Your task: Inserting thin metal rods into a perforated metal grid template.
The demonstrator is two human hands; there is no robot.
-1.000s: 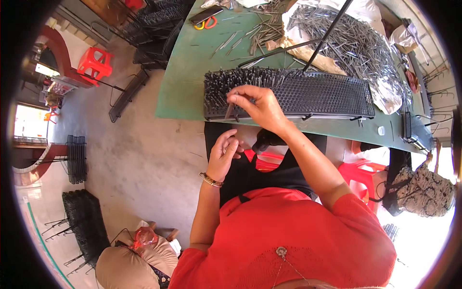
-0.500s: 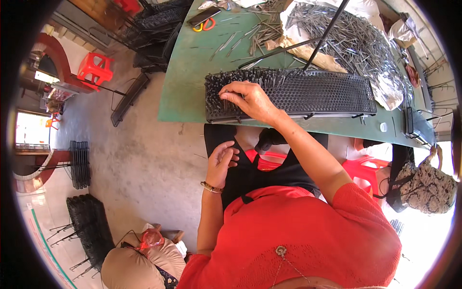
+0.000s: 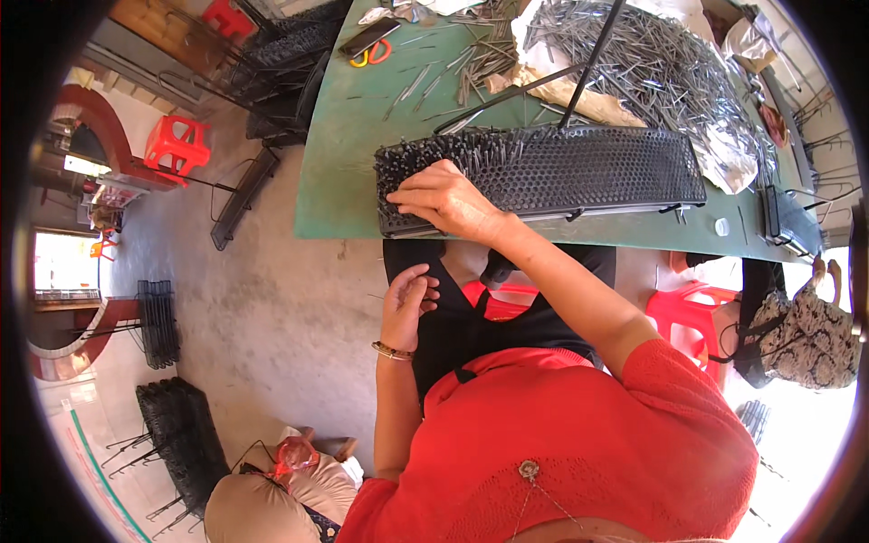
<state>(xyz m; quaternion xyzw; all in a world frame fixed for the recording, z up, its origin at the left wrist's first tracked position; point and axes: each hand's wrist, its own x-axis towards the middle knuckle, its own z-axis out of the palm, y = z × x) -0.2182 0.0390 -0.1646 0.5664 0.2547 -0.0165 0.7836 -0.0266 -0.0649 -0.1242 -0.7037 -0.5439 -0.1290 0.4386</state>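
Note:
A long black perforated metal rack [image 3: 615,172] lies along the near edge of the green table. Thin dark metal rods [image 3: 480,149] stand packed upright in the holes of its left part; the right part shows bare holes. My right hand [image 3: 444,199] reaches over the rack's near left end, fingers pinched together and pointing down among the rods. What the fingertips grip is hidden. My left hand [image 3: 409,303] hovers over my lap, below the table edge, its fingers curled in toward the thumb; whatever it may hold does not show.
Behind the rack, a heap of loose metal rods [image 3: 634,63] rests on torn paper. A phone [image 3: 369,36] and orange-handled scissors [image 3: 371,54] lie at the far left. A metal bar frame [image 3: 588,68] rises from the rack. Black racks [image 3: 181,434] stand on the left floor.
My right hand has moved slightly left and down toward the rack's near left corner. My left hand stays curled over my lap. The whole view has shifted a little.

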